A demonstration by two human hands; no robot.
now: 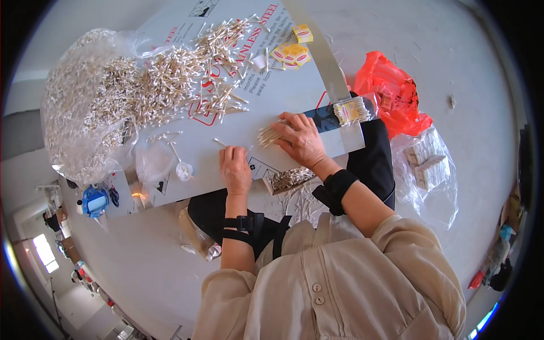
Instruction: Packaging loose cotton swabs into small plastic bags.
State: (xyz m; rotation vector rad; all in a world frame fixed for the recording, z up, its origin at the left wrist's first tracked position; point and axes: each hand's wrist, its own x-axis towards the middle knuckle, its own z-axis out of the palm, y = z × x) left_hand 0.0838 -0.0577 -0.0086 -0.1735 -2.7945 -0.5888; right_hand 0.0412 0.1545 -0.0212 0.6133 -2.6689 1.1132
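Note:
My right hand (301, 140) is closed round a bundle of cotton swabs (268, 136), whose ends fan out to the left of the fingers. To its left, my left hand (235, 169) has its fingers curled down at the table, pinching a single cotton swab (219, 141) that sticks out at the fingertips. A large heap of loose cotton swabs (164, 85) spills from a clear plastic bag (62, 102) on the left. Just below my right hand, an open box (290, 179) holds more swabs. Beyond that hand, a packed bundle of swabs with a yellow label (352, 111) lies at the table's right end.
Yellow labels (292, 55) lie at the far edge of the metal-topped table (192, 184). A small white round tub (184, 171) and a blue object (94, 202) are at left. Right of the table sit a red plastic bag (391, 85) and a clear bag of packs (428, 164).

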